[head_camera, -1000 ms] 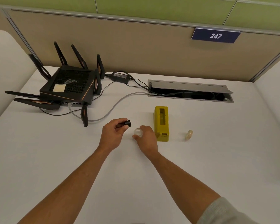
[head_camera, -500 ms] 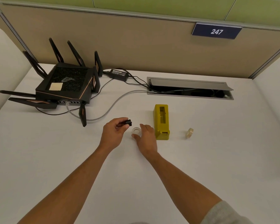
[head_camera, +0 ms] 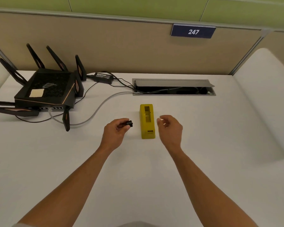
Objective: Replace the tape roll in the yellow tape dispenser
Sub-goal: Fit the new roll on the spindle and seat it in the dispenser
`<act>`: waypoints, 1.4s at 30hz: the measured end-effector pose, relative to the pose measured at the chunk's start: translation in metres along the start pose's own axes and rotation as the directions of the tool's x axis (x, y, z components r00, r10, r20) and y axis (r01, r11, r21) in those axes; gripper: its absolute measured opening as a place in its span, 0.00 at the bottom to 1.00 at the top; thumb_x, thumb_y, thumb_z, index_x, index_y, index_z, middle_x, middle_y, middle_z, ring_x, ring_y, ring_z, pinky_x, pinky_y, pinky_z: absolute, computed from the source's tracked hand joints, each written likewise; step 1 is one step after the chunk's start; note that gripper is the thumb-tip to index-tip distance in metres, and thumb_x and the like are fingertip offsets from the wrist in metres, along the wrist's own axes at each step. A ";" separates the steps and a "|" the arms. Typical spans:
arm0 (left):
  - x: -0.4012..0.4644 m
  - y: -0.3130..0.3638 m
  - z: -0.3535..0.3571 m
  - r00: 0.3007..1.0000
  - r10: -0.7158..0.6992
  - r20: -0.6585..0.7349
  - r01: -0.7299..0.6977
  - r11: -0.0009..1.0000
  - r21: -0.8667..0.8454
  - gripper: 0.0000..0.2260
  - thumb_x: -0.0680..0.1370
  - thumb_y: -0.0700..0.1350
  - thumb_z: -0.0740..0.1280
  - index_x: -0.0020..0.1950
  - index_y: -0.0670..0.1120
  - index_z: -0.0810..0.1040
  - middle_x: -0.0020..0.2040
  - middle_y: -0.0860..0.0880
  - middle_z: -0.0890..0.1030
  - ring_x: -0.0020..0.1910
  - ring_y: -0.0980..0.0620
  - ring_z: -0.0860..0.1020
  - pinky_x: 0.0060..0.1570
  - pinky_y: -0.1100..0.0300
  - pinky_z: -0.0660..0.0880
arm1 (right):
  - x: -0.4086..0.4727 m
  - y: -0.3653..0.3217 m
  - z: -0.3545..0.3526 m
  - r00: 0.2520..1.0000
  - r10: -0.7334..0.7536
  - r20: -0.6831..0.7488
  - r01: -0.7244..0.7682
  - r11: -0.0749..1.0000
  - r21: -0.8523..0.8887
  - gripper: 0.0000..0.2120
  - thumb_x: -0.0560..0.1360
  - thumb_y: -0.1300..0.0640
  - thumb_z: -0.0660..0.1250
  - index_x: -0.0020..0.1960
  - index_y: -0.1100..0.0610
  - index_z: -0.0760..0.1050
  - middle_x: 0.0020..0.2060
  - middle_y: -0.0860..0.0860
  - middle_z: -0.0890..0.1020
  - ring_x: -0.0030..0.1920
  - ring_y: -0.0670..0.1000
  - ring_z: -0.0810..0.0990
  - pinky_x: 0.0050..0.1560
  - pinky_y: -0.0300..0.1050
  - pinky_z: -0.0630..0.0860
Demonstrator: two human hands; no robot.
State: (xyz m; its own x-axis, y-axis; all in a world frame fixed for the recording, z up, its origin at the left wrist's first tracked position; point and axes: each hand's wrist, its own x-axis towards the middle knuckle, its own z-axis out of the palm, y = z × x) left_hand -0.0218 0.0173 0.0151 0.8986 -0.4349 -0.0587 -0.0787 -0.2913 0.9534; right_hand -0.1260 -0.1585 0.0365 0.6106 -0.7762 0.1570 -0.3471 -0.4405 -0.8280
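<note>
Overhead, left hand [head_camera: 116, 131] pinches black spool [head_camera: 129, 123]; right hand [head_camera: 170, 128] half-curled, contents unclear, over white desk [head_camera: 138, 169].

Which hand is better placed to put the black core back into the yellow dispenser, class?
Left. The left hand already pinches the black core right beside the yellow dispenser, whose top slot is open. The right hand hovers, loosely curled, on the far side, away from the core.

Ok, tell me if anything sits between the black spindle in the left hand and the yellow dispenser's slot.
Nothing visible does. The left hand holds the small black spindle just left of the yellow tape dispenser, with only bare white desk between. The dispenser's top slot looks empty.
</note>
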 end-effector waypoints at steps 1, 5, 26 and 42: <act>0.000 0.002 0.003 1.000 0.001 0.000 -0.001 1.000 -0.001 0.13 0.75 0.38 0.70 0.58 0.46 0.80 0.54 0.47 0.83 0.53 0.54 0.81 0.57 0.60 0.76 | 0.004 0.004 -0.009 0.996 0.074 -0.042 -0.073 0.997 0.030 0.05 0.75 0.56 0.69 0.49 0.56 0.82 0.40 0.49 0.83 0.39 0.46 0.80 0.42 0.40 0.76; -0.003 0.014 0.019 1.000 0.004 -0.006 -0.004 1.000 0.004 0.13 0.74 0.38 0.70 0.58 0.46 0.80 0.54 0.47 0.83 0.52 0.55 0.81 0.58 0.59 0.76 | 0.024 0.036 -0.042 0.905 0.406 -0.123 -0.385 0.908 0.165 0.05 0.75 0.55 0.69 0.48 0.55 0.81 0.40 0.49 0.83 0.42 0.50 0.81 0.42 0.40 0.74; -0.011 0.022 0.025 0.999 -0.002 -0.034 0.004 0.998 0.059 0.13 0.75 0.38 0.69 0.59 0.45 0.80 0.55 0.46 0.83 0.54 0.53 0.81 0.59 0.59 0.76 | 0.040 0.083 -0.029 0.734 0.634 0.244 -0.675 0.722 0.154 0.14 0.71 0.52 0.73 0.33 0.59 0.76 0.36 0.54 0.79 0.38 0.54 0.73 0.40 0.47 0.70; -0.011 0.045 0.040 0.999 0.018 0.039 -0.020 0.998 0.056 0.13 0.74 0.38 0.70 0.57 0.47 0.80 0.51 0.49 0.83 0.53 0.52 0.81 0.58 0.58 0.76 | 0.015 0.020 -0.018 0.837 0.219 0.502 -0.449 0.799 0.399 0.06 0.72 0.54 0.74 0.41 0.58 0.83 0.42 0.55 0.86 0.49 0.55 0.84 0.62 0.57 0.76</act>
State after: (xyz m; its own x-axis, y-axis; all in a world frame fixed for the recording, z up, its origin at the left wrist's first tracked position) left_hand -0.0526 -0.0246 0.0470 0.8797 -0.4726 -0.0533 -0.1205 -0.3300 0.9363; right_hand -0.1365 -0.1875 0.0324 0.7925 -0.5190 -0.3202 -0.2673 0.1763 -0.9474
